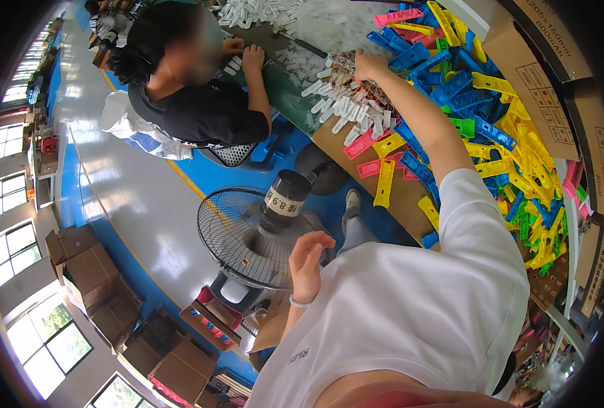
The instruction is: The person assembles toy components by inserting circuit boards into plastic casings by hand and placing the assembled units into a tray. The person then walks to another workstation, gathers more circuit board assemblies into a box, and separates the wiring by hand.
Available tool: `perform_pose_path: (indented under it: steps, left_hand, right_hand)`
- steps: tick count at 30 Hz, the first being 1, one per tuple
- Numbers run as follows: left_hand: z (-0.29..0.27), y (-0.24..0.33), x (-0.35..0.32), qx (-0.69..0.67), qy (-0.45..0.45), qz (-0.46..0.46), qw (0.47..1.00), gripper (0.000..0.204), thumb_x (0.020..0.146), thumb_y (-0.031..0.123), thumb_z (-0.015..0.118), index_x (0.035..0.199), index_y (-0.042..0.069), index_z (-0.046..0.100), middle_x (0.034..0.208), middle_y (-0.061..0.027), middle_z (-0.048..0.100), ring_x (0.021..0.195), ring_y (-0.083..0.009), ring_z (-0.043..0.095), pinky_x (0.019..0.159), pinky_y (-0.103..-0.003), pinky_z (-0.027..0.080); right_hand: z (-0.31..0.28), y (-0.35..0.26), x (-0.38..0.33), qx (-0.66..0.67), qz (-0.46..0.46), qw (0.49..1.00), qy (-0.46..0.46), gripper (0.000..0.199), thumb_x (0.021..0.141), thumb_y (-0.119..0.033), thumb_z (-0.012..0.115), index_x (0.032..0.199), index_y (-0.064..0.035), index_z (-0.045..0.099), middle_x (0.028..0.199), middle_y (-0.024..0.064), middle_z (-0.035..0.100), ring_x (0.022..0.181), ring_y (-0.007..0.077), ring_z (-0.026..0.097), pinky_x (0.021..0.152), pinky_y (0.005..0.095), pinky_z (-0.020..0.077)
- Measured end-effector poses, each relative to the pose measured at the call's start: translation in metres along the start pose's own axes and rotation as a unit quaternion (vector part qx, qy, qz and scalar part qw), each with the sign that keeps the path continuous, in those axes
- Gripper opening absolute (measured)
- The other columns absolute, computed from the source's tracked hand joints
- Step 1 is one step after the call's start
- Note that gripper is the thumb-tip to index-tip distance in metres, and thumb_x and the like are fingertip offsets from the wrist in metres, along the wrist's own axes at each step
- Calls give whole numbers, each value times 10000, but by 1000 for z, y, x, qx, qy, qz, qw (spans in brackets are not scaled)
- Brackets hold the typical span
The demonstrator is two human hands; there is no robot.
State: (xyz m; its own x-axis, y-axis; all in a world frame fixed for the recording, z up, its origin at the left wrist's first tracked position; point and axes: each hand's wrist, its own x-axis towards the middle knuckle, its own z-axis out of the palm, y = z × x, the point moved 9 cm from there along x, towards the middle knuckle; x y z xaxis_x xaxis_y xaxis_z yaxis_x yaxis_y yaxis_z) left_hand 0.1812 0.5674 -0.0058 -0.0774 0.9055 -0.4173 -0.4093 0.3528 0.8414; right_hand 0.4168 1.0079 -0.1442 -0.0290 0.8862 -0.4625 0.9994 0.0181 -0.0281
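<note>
My right arm stretches across the table, and my right hand (370, 66) is down at a heap of small white plastic pieces (346, 109) tangled with thin wires (343, 64). Its fingers are bent and closed at the edge of the wires; what they grip is hidden. My left hand (307, 265), with a bracelet at the wrist, hangs in front of my body beside a black fan (247, 238). Its fingers are loosely curled and apart, holding nothing. Right of the heap lie many blue (455, 88), yellow (519, 156), green and pink plastic casings.
A co-worker in a black top (193, 115) sits at the table's left side, hands over small white pieces. More white pieces (261, 13) lie at the far end. Cardboard boxes (530, 88) edge the right side; other boxes (91, 272) stand by the windows.
</note>
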Motion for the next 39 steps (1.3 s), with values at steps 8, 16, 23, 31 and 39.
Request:
perform_pose_path:
  steps: [8, 16, 23, 31, 39]
  left_hand:
    - [-4, -2, 0, -34, 2, 3, 999, 263, 926, -2, 498, 1175, -44, 573, 1047, -144, 652, 988, -234, 619, 902, -362, 470]
    - [-9, -9, -4, -61, -5, 4, 998, 273, 917, -1, 503, 1178, -39, 572, 1048, -141, 651, 984, -244, 620, 902, -373, 472]
    - [-14, 1, -14, -84, -17, 40, 996, 277, 918, 24, 513, 1182, -36, 572, 1050, -129, 646, 989, -246, 615, 895, -387, 470]
    - [-28, 7, -37, -83, -32, 77, 993, 288, 915, 30, 496, 1186, -33, 569, 1062, -132, 642, 981, -257, 608, 888, -397, 467]
    - [-44, 13, -61, -100, -48, 108, 988, 283, 909, 5, 486, 1174, -33, 574, 1038, -128, 643, 968, -236, 601, 880, -374, 467]
  right_hand:
    - [4, -2, 2, 44, -3, 999, -4, 889, 601, -226, 873, 1327, -8, 408, 1186, 177, 660, 1122, 357, 627, 864, 501, 509]
    - [-1, -21, -18, 20, -38, 999, -3, 800, 659, -185, 810, 1323, -24, 393, 1140, 206, 665, 1049, 366, 655, 817, 490, 532]
    - [-23, -50, -70, 9, -108, 979, 170, 761, 727, -203, 762, 1361, -71, 362, 1054, 227, 645, 940, 373, 677, 731, 473, 556]
    - [-69, -70, -145, 8, -108, 964, 243, 728, 716, -179, 759, 1340, -82, 395, 1052, 222, 637, 912, 382, 682, 716, 474, 561]
    - [-151, -78, -211, 29, -100, 946, 309, 686, 719, -202, 755, 1305, -32, 443, 927, 226, 674, 866, 357, 684, 699, 470, 552]
